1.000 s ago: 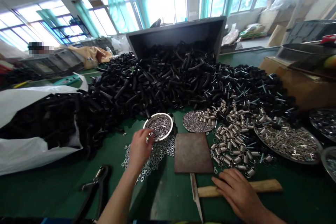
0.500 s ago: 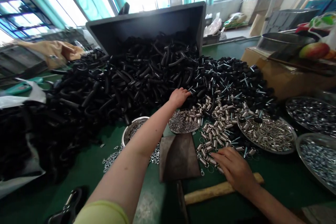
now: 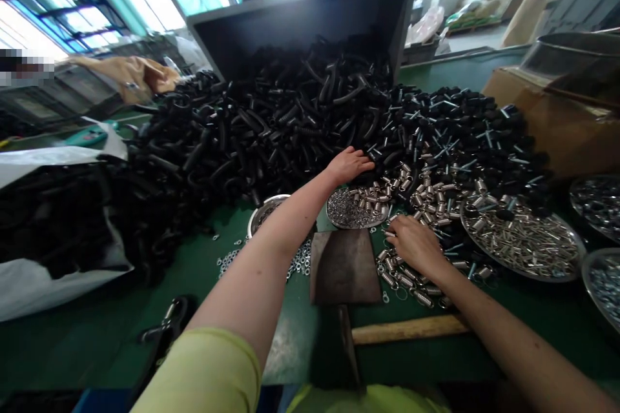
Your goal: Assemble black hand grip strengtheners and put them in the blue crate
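Springs (image 3: 404,280), black handles (image 3: 271,132) loose, undone; jointed piece (image 3: 178,319), near left, looks finished.
Left hand (image 3: 349,164) at far handles, right hand (image 3: 414,245) over springs; cannot tell whether either grips.

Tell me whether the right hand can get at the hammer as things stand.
Probably yes. The right hand is over at the springs, but most of the hammer handle lies uncovered nearer the person; the right forearm only passes over its end, so drawing the hand back should do.

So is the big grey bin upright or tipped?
Tipped: the bin's mouth faces the camera, and black parts spill out onto the green table.
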`<state>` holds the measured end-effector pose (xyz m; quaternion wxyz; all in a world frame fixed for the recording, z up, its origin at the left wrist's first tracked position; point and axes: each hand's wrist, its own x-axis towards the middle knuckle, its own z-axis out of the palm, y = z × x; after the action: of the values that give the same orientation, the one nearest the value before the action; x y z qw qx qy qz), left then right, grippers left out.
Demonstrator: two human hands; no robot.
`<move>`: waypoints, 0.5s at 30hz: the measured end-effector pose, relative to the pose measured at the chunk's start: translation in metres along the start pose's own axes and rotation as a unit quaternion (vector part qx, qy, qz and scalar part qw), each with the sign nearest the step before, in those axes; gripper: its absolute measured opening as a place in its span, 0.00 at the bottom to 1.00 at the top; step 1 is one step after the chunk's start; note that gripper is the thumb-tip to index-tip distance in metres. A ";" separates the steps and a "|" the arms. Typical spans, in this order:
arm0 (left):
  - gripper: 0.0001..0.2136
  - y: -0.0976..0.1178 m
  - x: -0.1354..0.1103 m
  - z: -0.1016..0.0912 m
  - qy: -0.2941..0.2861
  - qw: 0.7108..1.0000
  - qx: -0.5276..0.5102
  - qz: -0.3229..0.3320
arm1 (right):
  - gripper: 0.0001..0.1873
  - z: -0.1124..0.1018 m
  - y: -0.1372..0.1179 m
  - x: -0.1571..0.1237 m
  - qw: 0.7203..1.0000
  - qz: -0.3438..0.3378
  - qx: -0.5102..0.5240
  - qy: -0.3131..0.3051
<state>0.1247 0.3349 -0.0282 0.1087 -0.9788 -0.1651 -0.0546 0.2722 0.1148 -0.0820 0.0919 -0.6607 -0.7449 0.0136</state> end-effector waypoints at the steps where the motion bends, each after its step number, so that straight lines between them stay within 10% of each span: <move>1: 0.11 0.000 0.000 0.000 0.016 1.000 -0.020 -0.014 | 0.03 0.000 0.000 -0.001 1.000 0.008 0.018 0.001; 5: 0.12 0.002 -0.004 -0.015 0.203 0.946 -0.177 -0.179 | 0.08 -0.006 0.002 -0.008 0.977 0.107 0.184 0.030; 9: 0.10 0.024 -0.042 -0.046 0.380 0.771 -0.397 -0.322 | 0.14 -0.018 -0.001 -0.021 0.912 0.133 0.386 0.043; 12: 0.08 0.059 -0.104 -0.063 0.389 0.659 -0.523 -0.375 | 0.16 -0.024 -0.011 -0.032 0.885 0.125 0.448 0.018; 15: 0.08 0.103 -0.178 -0.061 0.314 0.620 -0.543 -0.471 | 0.18 -0.023 -0.026 -0.043 0.863 0.120 0.490 -0.014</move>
<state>-0.0125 0.1698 -0.0143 -0.4384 -0.5708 -0.4999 -0.4818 0.2551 0.0668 -0.0612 0.3911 -0.6143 -0.5584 0.3973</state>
